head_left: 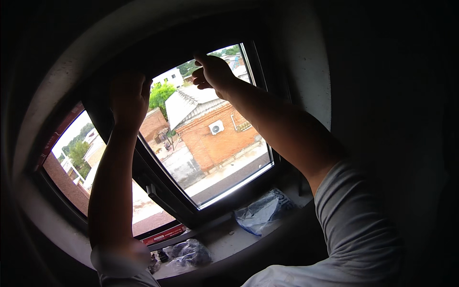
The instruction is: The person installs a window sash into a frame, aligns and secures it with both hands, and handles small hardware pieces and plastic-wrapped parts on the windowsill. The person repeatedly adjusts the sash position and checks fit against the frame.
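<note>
In the head view both my arms reach up toward a dark-framed window [177,198]. My left hand [129,95] is raised against the dark upper part of the frame, left of the bright pane. Its thumb shows at the pane's edge, but its other fingers are lost in shadow. Up by the pane's top edge is my right hand [215,74], thumb and fingers apart, with nothing visible between them. The thumb reaches close to the dark top bar; whether it touches cannot be seen. A window handle [151,191] sits on the frame's upright below my left hand.
On the sill [222,241] lie a clear plastic bag with a blue edge [260,213] and another crumpled clear bag [189,253]. A red strip [162,235] runs along the left pane's bottom. Outside stands a brick building [210,148]. The curved wall [311,71] flanks the window.
</note>
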A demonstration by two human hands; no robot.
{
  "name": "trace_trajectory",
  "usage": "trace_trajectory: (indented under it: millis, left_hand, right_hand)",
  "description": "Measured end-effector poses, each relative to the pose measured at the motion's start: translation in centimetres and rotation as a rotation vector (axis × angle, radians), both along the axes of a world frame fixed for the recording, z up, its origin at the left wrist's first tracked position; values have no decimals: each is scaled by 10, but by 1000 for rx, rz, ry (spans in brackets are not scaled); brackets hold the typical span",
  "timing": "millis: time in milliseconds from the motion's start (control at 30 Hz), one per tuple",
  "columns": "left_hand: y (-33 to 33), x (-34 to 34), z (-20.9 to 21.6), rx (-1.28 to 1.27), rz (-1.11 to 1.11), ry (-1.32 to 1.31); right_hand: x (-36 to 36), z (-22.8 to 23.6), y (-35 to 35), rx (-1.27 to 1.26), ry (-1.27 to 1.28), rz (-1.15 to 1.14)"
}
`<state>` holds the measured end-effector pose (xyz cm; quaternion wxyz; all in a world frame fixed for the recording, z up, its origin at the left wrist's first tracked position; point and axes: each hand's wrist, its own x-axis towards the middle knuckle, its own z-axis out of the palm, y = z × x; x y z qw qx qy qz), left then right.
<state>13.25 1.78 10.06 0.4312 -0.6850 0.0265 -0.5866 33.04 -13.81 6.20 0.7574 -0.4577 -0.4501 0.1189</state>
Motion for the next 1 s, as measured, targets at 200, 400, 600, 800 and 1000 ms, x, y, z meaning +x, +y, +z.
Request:
trace_trajectory:
  millis: [200,400,600,800,1000]
  left_hand:
    - [-6,5,-20,-88,-13,68]
    - [-24,8,-71,-176,145,280]
    - [-16,15,-56,-66,-18,51]
    - [0,4,-40,-89,148,77]
    - [16,-18,-27,-74,132,3]
  right_hand:
    - [4,4,10,213,130,116]
    - [-3,-29,10,149,249,-35]
    - [6,-28,5,97,141,-14]
    - [-8,-18,12,133,267,-6]
    - [-8,-9,19,186,297,0]
